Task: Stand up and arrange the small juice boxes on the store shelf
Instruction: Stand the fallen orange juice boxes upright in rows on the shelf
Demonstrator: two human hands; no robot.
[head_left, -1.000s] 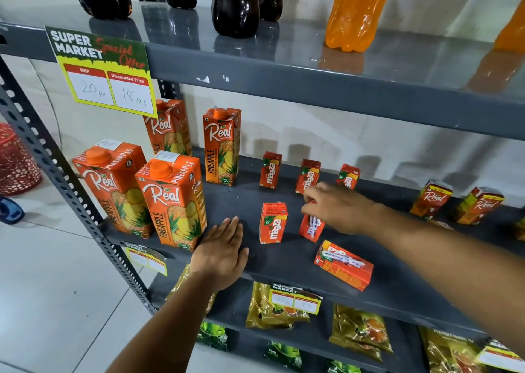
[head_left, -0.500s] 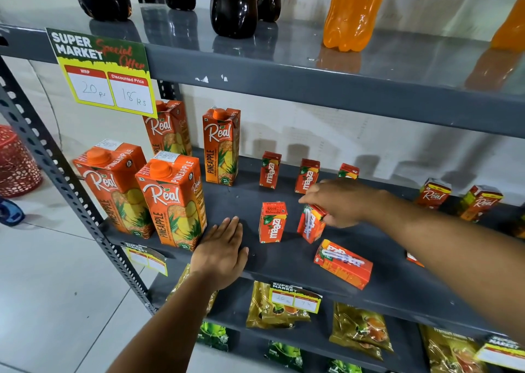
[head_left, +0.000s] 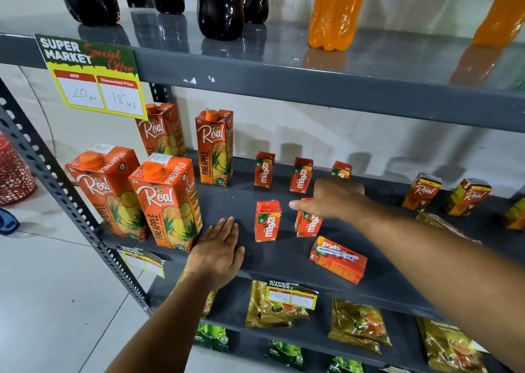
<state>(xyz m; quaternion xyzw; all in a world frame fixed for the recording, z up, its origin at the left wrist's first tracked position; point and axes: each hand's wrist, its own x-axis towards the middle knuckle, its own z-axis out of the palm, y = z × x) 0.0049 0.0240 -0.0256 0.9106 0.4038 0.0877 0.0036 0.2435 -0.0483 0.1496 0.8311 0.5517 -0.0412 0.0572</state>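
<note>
On the grey middle shelf (head_left: 287, 261), three small red Maaza juice boxes stand in a back row: one (head_left: 264, 170), a second (head_left: 301, 176), and a third (head_left: 341, 169) half hidden behind my right hand. In front, one small box (head_left: 268, 222) stands upright alone. My right hand (head_left: 335, 199) grips the top of another upright Maaza box (head_left: 308, 226) beside it. A further small box (head_left: 338, 260) lies flat near the shelf's front edge. My left hand (head_left: 218, 249) rests flat and open on the shelf, holding nothing.
Several tall Real pineapple cartons (head_left: 167, 202) stand at the shelf's left. Small Real boxes (head_left: 422, 192) stand to the right, one lying behind my forearm. Cola and orange bottles (head_left: 335, 11) line the upper shelf. Tea packets (head_left: 278, 307) fill the lower shelf. A red basket (head_left: 11, 173) sits on the floor.
My right hand has tipped the Maaza box from lying to upright beside the front box. The left hand has stayed flat on the shelf.
</note>
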